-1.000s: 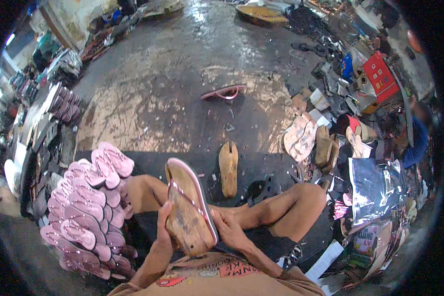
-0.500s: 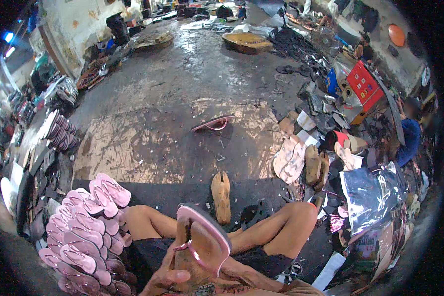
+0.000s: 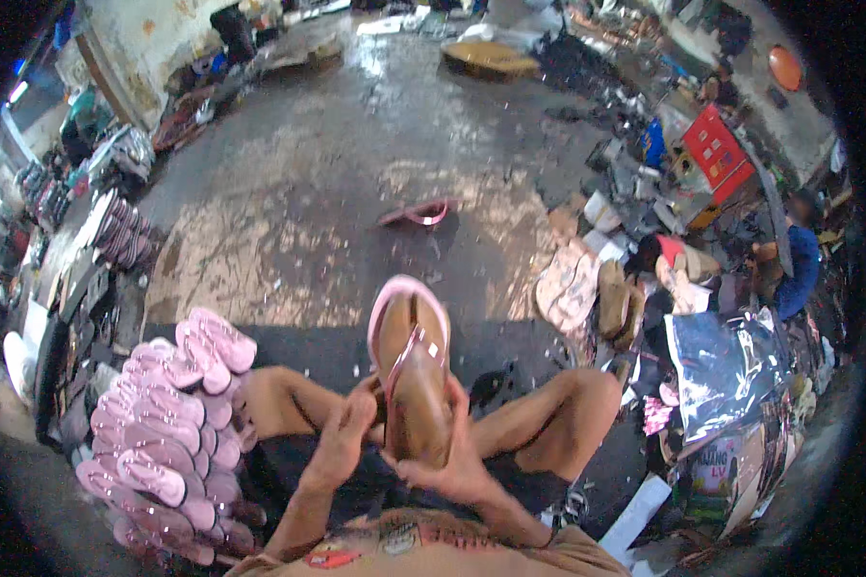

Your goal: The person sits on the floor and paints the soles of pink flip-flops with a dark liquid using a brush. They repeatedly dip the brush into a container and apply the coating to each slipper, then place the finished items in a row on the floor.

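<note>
Two hands [image 3: 344,438] on one sandal [image 3: 405,284], one last [image 3: 419,409]

Head-worn fisheye, angled downward

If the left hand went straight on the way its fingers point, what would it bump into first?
Most likely the pink flip-flop on its wooden shoe last, gripped by the right hand. Depth is unclear; the left hand may be touching it.
</note>
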Motion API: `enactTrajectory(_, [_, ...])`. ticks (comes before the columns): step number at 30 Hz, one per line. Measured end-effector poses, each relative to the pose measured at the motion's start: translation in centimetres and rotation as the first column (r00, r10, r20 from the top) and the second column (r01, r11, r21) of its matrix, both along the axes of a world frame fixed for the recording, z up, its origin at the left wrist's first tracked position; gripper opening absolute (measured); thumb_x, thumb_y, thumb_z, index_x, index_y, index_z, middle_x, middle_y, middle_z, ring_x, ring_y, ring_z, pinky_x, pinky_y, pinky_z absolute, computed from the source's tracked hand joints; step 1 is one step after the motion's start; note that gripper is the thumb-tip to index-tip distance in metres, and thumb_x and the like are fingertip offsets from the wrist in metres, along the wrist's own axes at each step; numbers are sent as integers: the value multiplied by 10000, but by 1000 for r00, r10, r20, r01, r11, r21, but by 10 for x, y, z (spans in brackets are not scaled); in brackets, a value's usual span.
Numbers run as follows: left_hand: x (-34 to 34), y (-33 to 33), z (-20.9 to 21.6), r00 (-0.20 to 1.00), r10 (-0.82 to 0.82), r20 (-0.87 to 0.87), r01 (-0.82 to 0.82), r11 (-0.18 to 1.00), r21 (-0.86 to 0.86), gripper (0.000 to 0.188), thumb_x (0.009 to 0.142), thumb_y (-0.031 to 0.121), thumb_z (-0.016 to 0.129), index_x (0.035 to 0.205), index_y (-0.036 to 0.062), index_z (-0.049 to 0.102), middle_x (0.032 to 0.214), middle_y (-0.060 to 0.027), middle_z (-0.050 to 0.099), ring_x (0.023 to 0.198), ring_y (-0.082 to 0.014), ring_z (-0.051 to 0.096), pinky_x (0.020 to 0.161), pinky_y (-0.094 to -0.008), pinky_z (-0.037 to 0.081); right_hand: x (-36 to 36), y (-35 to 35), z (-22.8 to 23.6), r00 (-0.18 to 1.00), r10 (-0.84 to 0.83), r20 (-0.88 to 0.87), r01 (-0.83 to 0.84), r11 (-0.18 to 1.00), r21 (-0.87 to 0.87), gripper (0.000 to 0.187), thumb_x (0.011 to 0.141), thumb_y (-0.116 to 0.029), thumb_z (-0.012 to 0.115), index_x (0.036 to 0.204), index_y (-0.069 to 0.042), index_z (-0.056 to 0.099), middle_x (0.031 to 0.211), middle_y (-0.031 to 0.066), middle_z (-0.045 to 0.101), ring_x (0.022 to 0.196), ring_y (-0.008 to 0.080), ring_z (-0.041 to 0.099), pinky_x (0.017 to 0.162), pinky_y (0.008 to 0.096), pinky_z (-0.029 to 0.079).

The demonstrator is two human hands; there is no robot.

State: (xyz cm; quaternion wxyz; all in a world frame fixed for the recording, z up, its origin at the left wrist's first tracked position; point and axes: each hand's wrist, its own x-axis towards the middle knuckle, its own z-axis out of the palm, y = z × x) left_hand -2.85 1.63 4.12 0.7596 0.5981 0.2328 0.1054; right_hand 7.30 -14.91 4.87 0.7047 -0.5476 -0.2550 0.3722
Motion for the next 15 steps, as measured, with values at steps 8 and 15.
enactTrajectory(8, [-34,14,-39,966,-91,244,178,915,-363,416,1119,291,567,1402,-11,606,1236,-113,710,1143,-219,672,944,-354,550,2,-26,49,636,108,-764,-159,987,7,980,805,-295,739,1625,-15,280,1503,146,530,1379,253,556,1144,418,480])
enactTrajectory(15, [-2,-48,-94,974,70,-215,-217,556,-803,578,1010,218,703,1517,61,474,1494,-127,548,1364,-277,550,1165,-423,460,-14,-4,35,962,146,231,-162,986,49,1278,770,-325,879,1664,-35,13,1629,224,271,1555,341,279,1260,449,283])
